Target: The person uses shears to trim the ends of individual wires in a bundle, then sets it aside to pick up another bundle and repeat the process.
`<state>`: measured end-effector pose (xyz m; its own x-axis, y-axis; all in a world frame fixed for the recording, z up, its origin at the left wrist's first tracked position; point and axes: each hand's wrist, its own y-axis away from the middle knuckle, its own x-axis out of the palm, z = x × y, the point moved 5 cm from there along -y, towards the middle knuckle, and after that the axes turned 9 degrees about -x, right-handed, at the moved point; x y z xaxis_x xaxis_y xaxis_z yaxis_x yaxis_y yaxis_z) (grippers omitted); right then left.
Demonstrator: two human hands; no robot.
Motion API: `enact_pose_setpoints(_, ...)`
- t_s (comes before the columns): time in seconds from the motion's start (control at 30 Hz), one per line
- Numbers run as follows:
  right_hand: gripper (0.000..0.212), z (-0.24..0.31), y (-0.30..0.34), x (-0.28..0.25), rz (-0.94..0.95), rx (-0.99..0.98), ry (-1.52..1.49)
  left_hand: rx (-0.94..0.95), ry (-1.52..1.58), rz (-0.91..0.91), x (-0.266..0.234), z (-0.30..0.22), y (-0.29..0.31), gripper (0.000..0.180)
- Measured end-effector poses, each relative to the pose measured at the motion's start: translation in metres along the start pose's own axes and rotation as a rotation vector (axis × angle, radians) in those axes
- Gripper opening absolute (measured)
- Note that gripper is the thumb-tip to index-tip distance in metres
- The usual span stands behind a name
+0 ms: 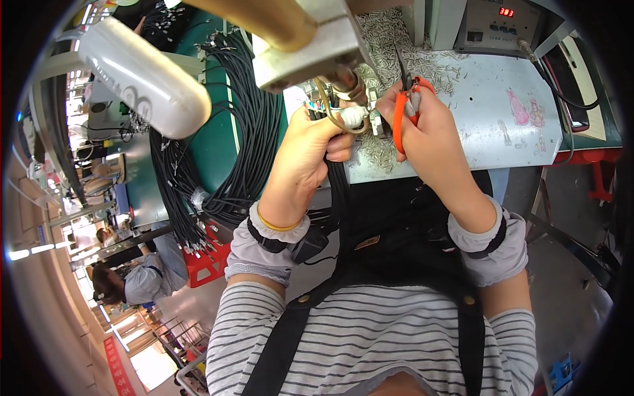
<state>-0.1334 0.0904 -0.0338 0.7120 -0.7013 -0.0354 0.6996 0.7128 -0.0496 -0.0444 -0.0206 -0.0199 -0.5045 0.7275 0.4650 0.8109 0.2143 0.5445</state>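
Note:
My left hand [297, 152] is closed, its thumb and curled fingers pinching the end of a black cable. Fine coloured wires [318, 103] show just past the thumb, close under the metal machine head [304, 56]. Below that hand, black cables [338, 191] hang over the table edge. My right hand [432, 132] is wrapped around pliers with orange handles [399, 122], their dark narrow jaws pointing away from me. The right fingertips are close to a small metal fixture [378, 124] under the machine; whether they touch it I cannot tell.
A large coil of black cables [254, 125] lies on the green surface at left. A pale cylinder [145, 79] hangs above it. Many small silvery pieces [436, 69] cover part of the light worktop [489, 142]. A control box [495, 33] stands behind. Another person [142, 277] sits far left.

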Motion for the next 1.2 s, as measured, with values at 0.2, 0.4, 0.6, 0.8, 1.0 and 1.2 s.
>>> enact_pose_setpoints(0.2, 0.014, 0.017, 0.012, 0.000, 0.052, 0.094, -0.263, -0.022, 0.055, 0.017, 0.000, 0.008, 0.012, 0.018)
enact_pose_setpoints(0.4, 0.010, 0.028, 0.029, -0.004, 0.103, 0.003, -0.197, 0.198, -0.107, -0.243, -0.003, 0.017, 0.044, 0.020)
enact_pose_setpoints(0.6, 0.010, 0.043, 0.036, 0.007, 0.243, -0.376, 0.192, 0.166, -0.435, -0.158, 0.015, 0.037, 0.059, 0.016)
enact_pose_setpoints(0.8, 0.019, 0.042, 0.040, 0.008, 0.059, -0.328, 0.176, 0.219, -0.270, -0.169, 0.012, 0.032, 0.069, 0.022)
enact_pose_setpoints(1.0, 0.030, 0.067, 0.066, 0.015, 0.076, -1.015, 0.593, 0.084, -0.028, -0.007, 0.016, 0.033, 0.075, 0.030)
enact_pose_setpoints(1.2, 0.029, 0.042, 0.064, 0.011, 0.031, -0.862, 0.266, 0.127, 0.051, -0.024, 0.012, 0.034, 0.080, 0.026)
